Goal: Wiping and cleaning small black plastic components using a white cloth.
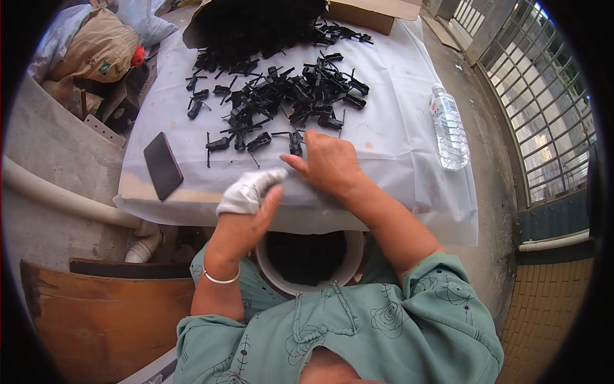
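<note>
My right hand (331, 163) is over the near part of the covered table. Its thumb is stretched out to the left, apart from the forefinger. Next to it lies a small black plastic part (295, 144) with thin prongs, beside the forefinger and just beyond the thumb tip. My left hand (248, 193) wears a white glove that leaves the thumb bare. It hangs near the table's front edge, its fingers pointing right and smeared by motion; whether they hold anything is unclear. Beyond both hands spreads a heap of similar black parts (300, 89), with several loose ones around it.
A white sheet (396, 128) covers the table. A dark phone (163, 166) lies at left, a clear water bottle (449, 131) at right. A cardboard box (361, 16) and a large black mass stand at the back. Below the table edge, a white bucket (354, 256) sits between my legs.
</note>
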A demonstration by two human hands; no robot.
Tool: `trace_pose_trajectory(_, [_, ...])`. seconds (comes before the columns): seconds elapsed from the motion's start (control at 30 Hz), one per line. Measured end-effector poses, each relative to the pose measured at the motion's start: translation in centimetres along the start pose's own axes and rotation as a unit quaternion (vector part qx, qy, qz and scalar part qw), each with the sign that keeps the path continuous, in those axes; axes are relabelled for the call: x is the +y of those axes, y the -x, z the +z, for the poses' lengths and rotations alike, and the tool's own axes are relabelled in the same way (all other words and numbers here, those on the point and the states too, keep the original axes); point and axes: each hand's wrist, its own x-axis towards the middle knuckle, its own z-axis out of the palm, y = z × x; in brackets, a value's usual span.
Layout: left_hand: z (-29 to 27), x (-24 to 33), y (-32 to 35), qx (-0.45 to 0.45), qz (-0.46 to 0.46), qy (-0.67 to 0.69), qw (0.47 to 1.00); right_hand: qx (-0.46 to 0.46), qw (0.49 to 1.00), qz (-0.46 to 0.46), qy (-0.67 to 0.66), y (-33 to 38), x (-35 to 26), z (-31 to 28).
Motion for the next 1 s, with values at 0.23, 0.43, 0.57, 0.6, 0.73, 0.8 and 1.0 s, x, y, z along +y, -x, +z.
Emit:
trace_pose_trajectory(0.23, [1.4, -2.4, -2.3, 0.188, 0.108, 0.06, 0.974, -0.023, 0.997, -0.068, -0.021, 1.3, 1.7, -1.4])
trace_pose_trajectory(0.43, [1.1, -0.3, -2.5, -0.013, 0.071, 0.088, 0.994, -0.115, 0.957, -0.158, -0.213, 2.9, 1.4, -5.3])
trace_pose_trajectory(0.57, [1.8, -0.8, -2.4, -0.118, -0.018, 0.199, 0.973, -0.198, 0.923, -0.095, -0.315, 3.2, 1.7, -6.1])
trace_pose_trajectory(0.6, [1.9, -0.8, -2.5, -0.141, -0.055, 0.256, 0.955, -0.198, 0.924, -0.094, -0.315, 3.2, 1.9, -6.1])
trace_pose_trajectory(0.73, [3.4, -0.1, -2.3, -0.068, -0.021, 0.439, 0.896, -0.213, 0.868, 0.007, -0.448, 3.3, 2.3, -5.3])
trace_pose_trajectory(0.8, [3.5, 0.3, -2.4, -0.051, -0.061, 0.433, 0.898, -0.194, 0.861, 0.037, -0.468, 3.4, 2.1, -5.0])
trace_pose_trajectory(1.0, [5.5, -0.6, -2.7, 0.093, -0.079, 0.458, 0.881, 0.036, 0.909, -0.214, -0.356, 4.2, 0.0, -4.8])
